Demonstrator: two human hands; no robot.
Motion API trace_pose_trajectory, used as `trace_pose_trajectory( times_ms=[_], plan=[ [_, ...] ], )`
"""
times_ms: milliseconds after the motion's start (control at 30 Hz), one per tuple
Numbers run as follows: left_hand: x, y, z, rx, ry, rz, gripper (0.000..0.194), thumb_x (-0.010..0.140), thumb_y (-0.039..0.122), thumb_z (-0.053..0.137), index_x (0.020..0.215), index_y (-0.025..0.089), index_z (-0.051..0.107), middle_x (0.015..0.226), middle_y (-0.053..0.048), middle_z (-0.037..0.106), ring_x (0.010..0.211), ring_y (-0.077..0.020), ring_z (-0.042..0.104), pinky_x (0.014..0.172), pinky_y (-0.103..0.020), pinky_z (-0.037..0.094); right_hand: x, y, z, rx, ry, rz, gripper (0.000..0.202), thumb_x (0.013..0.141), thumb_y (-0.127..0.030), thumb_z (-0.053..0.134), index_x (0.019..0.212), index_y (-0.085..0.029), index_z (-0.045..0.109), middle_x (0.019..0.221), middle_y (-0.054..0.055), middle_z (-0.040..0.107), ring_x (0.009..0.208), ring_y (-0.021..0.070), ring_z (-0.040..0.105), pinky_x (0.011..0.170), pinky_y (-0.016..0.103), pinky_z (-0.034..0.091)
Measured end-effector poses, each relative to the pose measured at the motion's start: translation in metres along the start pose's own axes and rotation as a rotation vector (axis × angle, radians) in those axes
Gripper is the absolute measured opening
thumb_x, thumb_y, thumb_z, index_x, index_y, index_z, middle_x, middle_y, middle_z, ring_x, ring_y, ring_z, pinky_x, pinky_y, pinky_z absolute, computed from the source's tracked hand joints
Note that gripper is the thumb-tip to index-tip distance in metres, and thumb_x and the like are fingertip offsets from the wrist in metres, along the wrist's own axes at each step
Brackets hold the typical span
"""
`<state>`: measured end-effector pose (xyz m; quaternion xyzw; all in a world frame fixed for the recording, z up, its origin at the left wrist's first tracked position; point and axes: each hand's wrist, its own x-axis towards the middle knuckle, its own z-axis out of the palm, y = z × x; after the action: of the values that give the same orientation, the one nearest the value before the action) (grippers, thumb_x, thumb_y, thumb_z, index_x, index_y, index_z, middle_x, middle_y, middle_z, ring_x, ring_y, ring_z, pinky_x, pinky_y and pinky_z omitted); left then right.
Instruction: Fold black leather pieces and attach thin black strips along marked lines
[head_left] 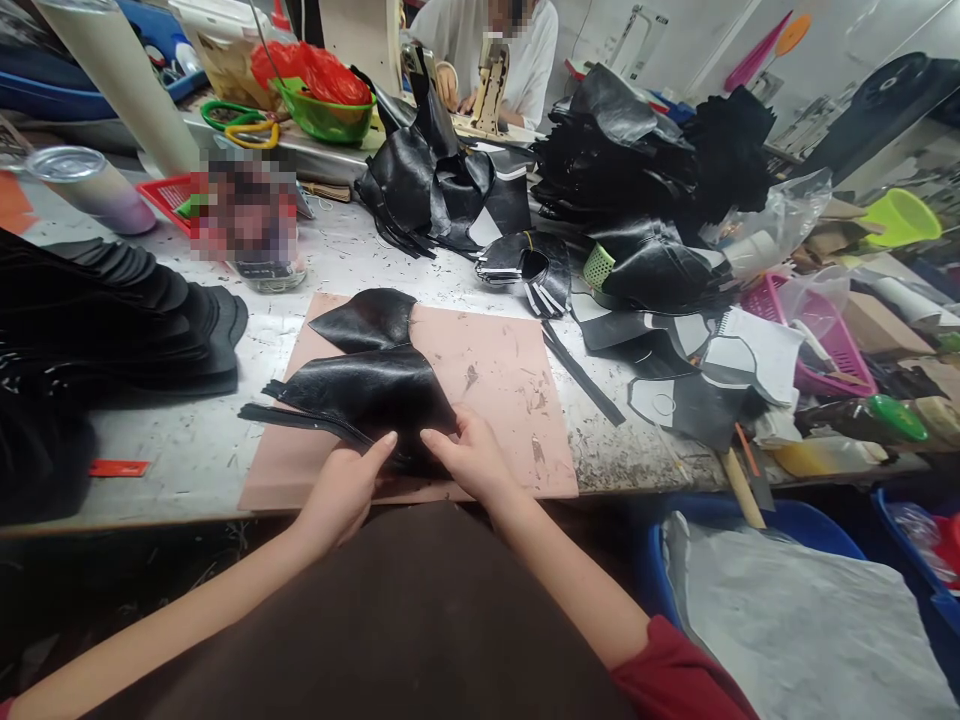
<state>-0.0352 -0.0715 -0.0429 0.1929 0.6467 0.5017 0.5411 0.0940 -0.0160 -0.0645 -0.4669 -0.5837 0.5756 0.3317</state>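
A shiny black leather piece [367,388] with a dark zipper [300,418] along its lower left side lies over a pink board [495,400] at the table's front edge. My left hand [349,485] grips its lower edge near the zipper, thumb on top and fingers hidden beneath. Close by on the right, my right hand [469,455] pinches the same piece at its lower right corner. Another black leather piece [367,318] rests on the board just behind, partly covered by the held one.
Stacked black pieces [150,320] fill the table's left side, near a red strip [118,468]. Leather bundles [442,190] and a tall pile [615,150] stand behind. A person [480,60] sits at a sewing machine [491,85]. Blue bins [802,525] are at lower right.
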Motion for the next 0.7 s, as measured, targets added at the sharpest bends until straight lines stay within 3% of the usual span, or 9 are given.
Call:
trace_pose_trajectory(
  times_ms=[100,167,367,567,700],
  plan=[
    [-0.004,0.006,0.002,0.141,-0.005,0.011,0.028,0.057,0.025,0.076,0.082,0.016,0.067,0.075,-0.002,0.072,0.081,-0.0224,0.066,0.074,-0.027,0.052,-0.001,-0.003,0.0,-0.004,0.005,0.01,0.013,0.066,-0.029,0.058,0.072,-0.017,0.056,0.074,0.001,0.054,0.067,0.0152,0.054,0.058,0.027,0.047],
    [-0.003,0.005,0.002,0.158,-0.008,-0.012,0.03,0.057,0.023,0.076,0.084,0.015,0.066,0.078,-0.002,0.072,0.085,-0.0227,0.065,0.076,-0.027,0.052,-0.001,-0.005,-0.001,0.035,-0.011,0.028,0.014,0.064,-0.029,0.06,0.069,-0.017,0.055,0.074,0.0,0.052,0.067,0.0143,0.053,0.059,0.026,0.046],
    [0.0,-0.005,0.003,-0.087,-0.113,-0.065,0.037,0.057,0.025,0.076,0.092,0.016,0.066,0.083,-0.003,0.072,0.084,-0.0224,0.066,0.078,-0.031,0.053,-0.001,-0.01,0.001,0.235,-0.051,0.105,0.019,0.058,-0.029,0.065,0.063,-0.016,0.052,0.07,-0.002,0.047,0.061,0.0116,0.05,0.055,0.024,0.043],
    [-0.003,0.005,0.009,-0.046,-0.033,-0.096,0.032,0.049,0.014,0.077,0.08,0.015,0.068,0.058,-0.001,0.068,0.078,-0.0249,0.066,0.073,-0.032,0.054,0.0,-0.011,0.002,0.245,-0.043,0.099,0.019,0.059,-0.028,0.065,0.063,-0.017,0.051,0.07,-0.003,0.046,0.06,0.0109,0.049,0.055,0.024,0.043],
    [-0.001,0.005,0.009,-0.119,-0.041,-0.126,0.033,0.048,0.014,0.076,0.08,0.015,0.067,0.06,-0.001,0.069,0.074,-0.0249,0.066,0.07,-0.033,0.054,0.002,-0.009,0.004,0.185,-0.03,0.057,0.019,0.06,-0.03,0.064,0.06,-0.016,0.052,0.075,-0.001,0.046,0.058,0.0093,0.047,0.051,0.023,0.04]
  ],
)
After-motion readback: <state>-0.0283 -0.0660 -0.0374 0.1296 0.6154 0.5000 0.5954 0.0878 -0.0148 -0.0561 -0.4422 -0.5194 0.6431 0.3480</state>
